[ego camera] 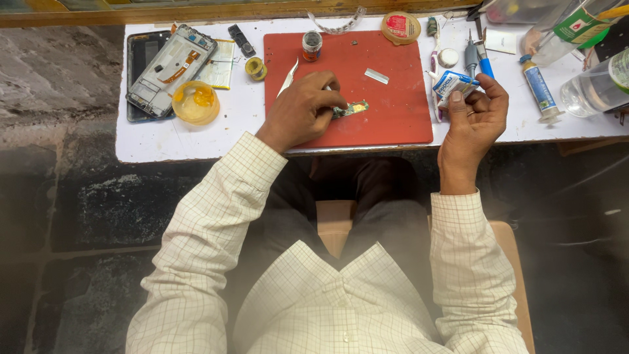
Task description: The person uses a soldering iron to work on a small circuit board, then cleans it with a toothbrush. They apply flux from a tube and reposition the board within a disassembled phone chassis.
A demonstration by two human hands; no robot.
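The left hand [303,108] rests on the red mat [393,111], its fingers curled down and pinching the near end of a small green circuit board [350,109], which lies flat on the mat just to the right of the fingertips. A pair of metal tweezers [288,77] lies just beyond this hand, slanting across the mat's left edge. Farther ahead of it stands a small round jar [312,44], and a thin metal strip [376,76] lies ahead and to the right.

The right hand [473,121] is raised off the right edge of the mat, palm turned inward, fingers closed around a small blue-and-white packet [452,84] held at the fingertips. Just beyond it lie a blue-handled tool [485,64] and a syringe-like tube [540,90] on the white desk [196,141].

Well to the left of the left hand sit an opened phone [170,65] and a shallow yellow dish [196,102].
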